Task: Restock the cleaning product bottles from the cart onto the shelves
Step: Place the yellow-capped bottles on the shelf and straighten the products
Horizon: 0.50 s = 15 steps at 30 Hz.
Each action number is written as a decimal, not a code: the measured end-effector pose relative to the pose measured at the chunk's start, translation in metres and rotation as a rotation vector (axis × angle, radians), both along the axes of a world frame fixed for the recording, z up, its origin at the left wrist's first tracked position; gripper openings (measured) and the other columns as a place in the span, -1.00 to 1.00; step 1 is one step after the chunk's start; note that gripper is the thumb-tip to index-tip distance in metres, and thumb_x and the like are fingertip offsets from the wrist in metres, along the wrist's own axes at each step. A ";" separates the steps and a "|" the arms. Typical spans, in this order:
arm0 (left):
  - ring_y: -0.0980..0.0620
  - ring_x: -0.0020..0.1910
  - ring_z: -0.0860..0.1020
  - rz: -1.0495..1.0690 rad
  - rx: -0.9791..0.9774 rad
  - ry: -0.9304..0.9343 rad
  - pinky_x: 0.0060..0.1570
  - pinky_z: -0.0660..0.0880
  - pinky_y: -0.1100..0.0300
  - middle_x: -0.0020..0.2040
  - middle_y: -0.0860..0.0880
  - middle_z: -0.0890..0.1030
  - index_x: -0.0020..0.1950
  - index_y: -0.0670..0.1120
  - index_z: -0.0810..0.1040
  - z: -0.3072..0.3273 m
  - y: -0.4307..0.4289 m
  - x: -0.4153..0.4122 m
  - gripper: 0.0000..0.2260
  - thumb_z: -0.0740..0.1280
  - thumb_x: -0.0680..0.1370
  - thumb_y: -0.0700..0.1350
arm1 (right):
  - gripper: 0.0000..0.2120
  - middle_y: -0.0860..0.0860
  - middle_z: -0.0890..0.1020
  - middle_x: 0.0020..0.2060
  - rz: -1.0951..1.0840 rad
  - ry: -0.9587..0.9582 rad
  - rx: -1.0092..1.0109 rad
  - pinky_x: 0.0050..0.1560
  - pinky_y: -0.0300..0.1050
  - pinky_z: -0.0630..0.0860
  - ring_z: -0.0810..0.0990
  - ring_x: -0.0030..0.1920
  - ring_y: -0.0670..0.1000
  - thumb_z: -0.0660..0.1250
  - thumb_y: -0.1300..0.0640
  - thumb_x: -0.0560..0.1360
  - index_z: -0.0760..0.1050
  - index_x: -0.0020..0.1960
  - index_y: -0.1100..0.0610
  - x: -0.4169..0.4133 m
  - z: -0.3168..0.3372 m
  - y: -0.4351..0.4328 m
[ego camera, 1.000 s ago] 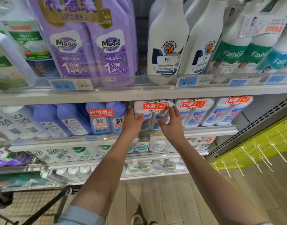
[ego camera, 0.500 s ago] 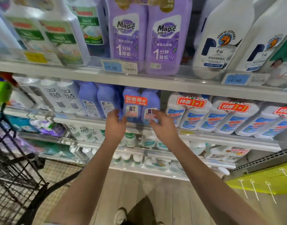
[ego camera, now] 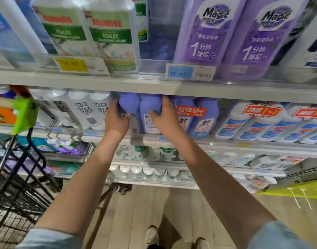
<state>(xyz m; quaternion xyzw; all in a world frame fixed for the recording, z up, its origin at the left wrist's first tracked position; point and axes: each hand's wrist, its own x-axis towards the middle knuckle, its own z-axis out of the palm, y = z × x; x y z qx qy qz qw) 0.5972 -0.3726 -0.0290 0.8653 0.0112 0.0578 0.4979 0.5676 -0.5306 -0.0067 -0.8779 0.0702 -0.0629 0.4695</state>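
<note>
- Your left grip (ego camera: 116,121) curls round the left side of the two purple-blue bottles (ego camera: 147,105).
- Your right grip (ego camera: 165,117) holds their right side, on the shelf (ego camera: 226,141).

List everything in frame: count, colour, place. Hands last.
toilet cleaner bottles: two in front, white with green labels, top shelf left
Magic bottles: two, purple, top shelf right
yellow price tag: one, top shelf edge, left
blue price tag: one, top shelf edge, centre
white bottles: at least three, second shelf, left of the hands
blue bottle pair: two, periwinkle, second shelf centre
stickered blue pair: two, red sticker, just to its right
1+1 bottles: several, white, red stickers, second shelf right
cart: one, black wire, green handle end, far left
left hand: grips blue bottle pair's left side
right hand: grips its right side
</note>
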 end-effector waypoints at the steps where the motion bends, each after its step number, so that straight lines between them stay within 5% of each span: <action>1: -0.05 0.00 0.54 -0.025 -0.008 -0.015 -0.05 0.46 0.13 0.07 -0.10 0.57 0.14 -0.07 0.44 0.000 0.002 0.003 -0.67 0.34 0.40 -0.26 | -0.35 0.18 0.34 0.40 -0.017 0.012 -0.001 0.18 -0.16 0.29 0.34 0.35 0.15 0.32 0.22 0.50 0.12 0.51 0.20 0.005 0.001 0.003; 8: -0.04 -0.34 0.43 -0.138 0.148 -0.072 -0.40 0.45 -0.03 -0.35 -0.10 0.51 -0.28 -0.10 0.48 -0.020 0.027 0.021 -0.77 0.47 0.25 -0.04 | -0.40 0.15 0.49 0.23 -0.064 -0.030 -0.075 0.23 -0.02 0.38 0.45 0.24 0.14 0.47 0.19 0.34 0.39 0.34 0.17 0.016 -0.009 0.006; 12: 0.36 -0.15 0.52 -0.257 0.004 -0.053 -0.15 0.43 0.41 -0.07 0.08 0.55 0.07 -0.09 0.45 -0.009 0.027 0.000 -0.58 0.50 0.33 -0.36 | -0.56 0.05 0.62 -0.05 -0.058 -0.046 0.036 -0.02 -0.04 0.49 0.58 -0.03 0.08 0.52 0.20 0.27 0.47 0.11 0.12 0.000 -0.008 0.005; 15: 0.10 0.01 0.55 -0.275 0.115 -0.081 -0.09 0.40 0.30 0.06 -0.05 0.60 0.16 -0.12 0.50 -0.008 0.030 -0.005 -0.53 0.53 0.31 -0.31 | -0.54 0.06 0.65 -0.07 -0.044 -0.108 -0.032 -0.06 -0.06 0.48 0.59 -0.06 0.08 0.54 0.17 0.26 0.51 0.13 0.13 -0.011 -0.004 0.004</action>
